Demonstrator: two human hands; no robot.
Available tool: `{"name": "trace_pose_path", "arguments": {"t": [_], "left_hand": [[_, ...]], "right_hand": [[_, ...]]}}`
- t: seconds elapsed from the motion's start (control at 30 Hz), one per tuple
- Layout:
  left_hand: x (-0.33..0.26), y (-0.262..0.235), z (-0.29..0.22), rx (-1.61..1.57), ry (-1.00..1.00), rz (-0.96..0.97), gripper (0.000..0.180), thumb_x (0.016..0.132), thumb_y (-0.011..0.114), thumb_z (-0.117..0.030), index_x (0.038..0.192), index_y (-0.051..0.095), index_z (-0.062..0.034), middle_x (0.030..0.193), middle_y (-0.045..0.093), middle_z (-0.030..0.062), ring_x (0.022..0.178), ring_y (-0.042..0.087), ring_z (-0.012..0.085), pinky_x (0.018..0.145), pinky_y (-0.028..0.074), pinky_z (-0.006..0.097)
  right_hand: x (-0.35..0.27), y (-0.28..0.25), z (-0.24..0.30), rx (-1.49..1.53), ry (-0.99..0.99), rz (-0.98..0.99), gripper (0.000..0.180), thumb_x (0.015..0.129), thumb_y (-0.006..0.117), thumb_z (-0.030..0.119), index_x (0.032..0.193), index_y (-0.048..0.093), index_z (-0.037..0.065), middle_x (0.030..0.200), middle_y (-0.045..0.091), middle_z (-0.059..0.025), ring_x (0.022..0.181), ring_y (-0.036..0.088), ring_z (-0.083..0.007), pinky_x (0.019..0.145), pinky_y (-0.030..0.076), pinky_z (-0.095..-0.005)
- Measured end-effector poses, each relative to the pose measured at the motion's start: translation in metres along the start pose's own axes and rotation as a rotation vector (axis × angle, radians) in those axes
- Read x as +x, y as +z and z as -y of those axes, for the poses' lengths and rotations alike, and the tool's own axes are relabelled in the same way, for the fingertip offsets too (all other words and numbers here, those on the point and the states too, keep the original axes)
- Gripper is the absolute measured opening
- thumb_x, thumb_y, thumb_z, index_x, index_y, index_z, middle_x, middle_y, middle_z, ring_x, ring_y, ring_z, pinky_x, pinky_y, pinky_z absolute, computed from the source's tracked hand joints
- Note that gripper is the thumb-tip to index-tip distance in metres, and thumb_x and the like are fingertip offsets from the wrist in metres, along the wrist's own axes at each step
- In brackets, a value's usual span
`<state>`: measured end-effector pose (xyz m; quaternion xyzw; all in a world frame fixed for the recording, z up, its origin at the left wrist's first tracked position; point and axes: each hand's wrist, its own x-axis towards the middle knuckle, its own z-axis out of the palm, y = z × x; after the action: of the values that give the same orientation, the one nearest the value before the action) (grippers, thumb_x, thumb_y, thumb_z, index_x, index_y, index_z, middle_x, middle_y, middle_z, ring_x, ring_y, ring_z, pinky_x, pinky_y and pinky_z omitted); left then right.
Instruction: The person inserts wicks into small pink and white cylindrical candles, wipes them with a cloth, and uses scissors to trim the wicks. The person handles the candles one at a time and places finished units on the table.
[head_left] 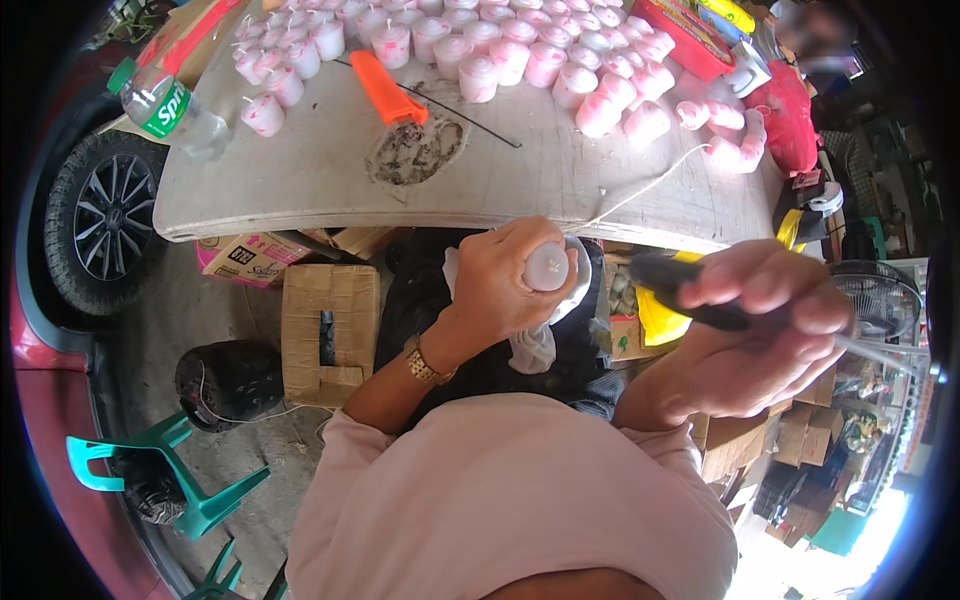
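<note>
My left hand (510, 275) is wrapped round a small pale pink candle (547, 267), its round end facing up. White cloth (534, 350) hangs beneath and beside that hand, in front of the table edge. Raised to the right, my right hand (765, 325) grips a black-handled tool (690, 290); a thin metal shaft shows beyond the hand, though blur hides its exact kind. Many similar pink and white candles (478, 78), several with wicks showing, stand crowded on the far part of the table (300, 190).
An orange plastic piece (388, 90) and a thin dark rod (460, 115) lie on the table. A green-capped bottle (170, 110) stands left. A pale string (650, 185) crosses the right side. Below are a cardboard box (330, 335), a green stool (180, 470) and a fan (875, 300).
</note>
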<state>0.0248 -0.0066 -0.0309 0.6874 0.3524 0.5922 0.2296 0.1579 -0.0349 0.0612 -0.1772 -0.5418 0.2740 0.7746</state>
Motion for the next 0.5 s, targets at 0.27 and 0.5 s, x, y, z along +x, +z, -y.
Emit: {"name": "trace_pose_path", "arguments": {"t": [0.27,0.5], "left_hand": [[-0.002,0.000,0.006,0.035,-0.025,0.004,0.025,0.064,0.079,-0.008,0.078,0.058,-0.0070,0.070,0.059,0.0107,0.060,0.061,0.0305,0.055,0.048,0.034],[-0.001,-0.003,0.006,0.069,-0.019,-0.008,0.029,0.062,0.081,-0.012,0.078,0.058,-0.0068,0.068,0.059,0.0097,0.058,0.060,0.0280,0.055,0.047,0.032]], "right_hand": [[0.000,0.016,-0.003,0.231,0.024,-0.005,0.020,0.098,0.040,0.017,0.083,0.042,0.004,0.066,0.046,-0.0080,0.056,0.048,-0.0203,0.050,0.050,-0.0353],[0.009,0.023,0.003,0.111,0.095,0.089,0.023,0.100,0.036,0.020,0.085,0.045,0.004,0.065,0.044,-0.0018,0.056,0.048,-0.0177,0.054,0.048,-0.0328]]}}
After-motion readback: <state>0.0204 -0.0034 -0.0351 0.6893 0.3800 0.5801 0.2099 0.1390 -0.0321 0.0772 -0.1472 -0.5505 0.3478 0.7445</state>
